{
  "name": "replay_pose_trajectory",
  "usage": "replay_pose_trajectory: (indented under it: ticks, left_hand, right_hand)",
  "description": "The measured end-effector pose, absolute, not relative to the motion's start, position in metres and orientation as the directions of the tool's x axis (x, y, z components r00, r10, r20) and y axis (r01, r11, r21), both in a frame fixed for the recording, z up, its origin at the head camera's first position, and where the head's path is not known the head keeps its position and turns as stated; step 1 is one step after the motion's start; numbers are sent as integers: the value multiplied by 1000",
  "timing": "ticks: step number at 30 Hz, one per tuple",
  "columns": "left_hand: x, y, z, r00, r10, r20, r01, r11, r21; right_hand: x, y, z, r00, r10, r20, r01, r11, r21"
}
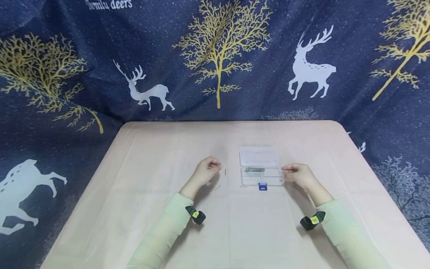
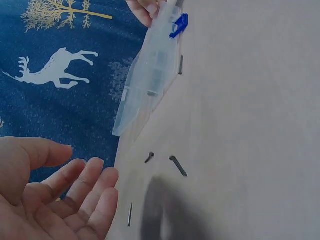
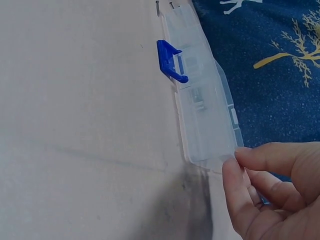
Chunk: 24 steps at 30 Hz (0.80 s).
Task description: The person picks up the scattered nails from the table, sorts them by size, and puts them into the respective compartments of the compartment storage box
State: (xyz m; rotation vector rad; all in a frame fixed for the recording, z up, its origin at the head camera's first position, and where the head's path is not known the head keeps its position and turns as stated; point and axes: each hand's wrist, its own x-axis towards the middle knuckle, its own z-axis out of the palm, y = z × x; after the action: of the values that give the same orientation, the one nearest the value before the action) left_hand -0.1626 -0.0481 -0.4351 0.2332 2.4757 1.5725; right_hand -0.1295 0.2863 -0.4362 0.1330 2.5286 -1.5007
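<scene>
The right hand's grip [image 3: 250,172] is pinching the near corner of the clear box [image 3: 205,100] on the counter [image 1: 168,149], steadying it — the left hand [image 2: 55,195] is hovering open beside loose nails [image 2: 177,165], likely next needing a fine fingertip pinch.

The right hand [image 2: 145,9] is cut off by the left-wrist view's top edge.

Head view looks down from above; wrist views sit low — apparently close — sharing the clear box [image 1: 260,170].
</scene>
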Motion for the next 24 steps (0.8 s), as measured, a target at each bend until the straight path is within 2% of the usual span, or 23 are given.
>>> replay_pose_trajectory:
  ticks: [9, 17, 24]
  left_hand:
    - [-159, -57, -436, -946, 286, -151, 10, 493, 870]
    - [-154, -59, -438, -916, 365, -168, 114, 635, 764]
    - [-151, -56, -445, -887, 406, -220, 109, 646, 756]
  right_hand:
    - [-129, 287, -439, -976, -14, -216, 184, 476, -860]
    - [-129, 286, -441, -976, -11, -217, 188, 457, -869]
    - [-131, 286, -440, -977, 2, -215, 194, 434, -879]
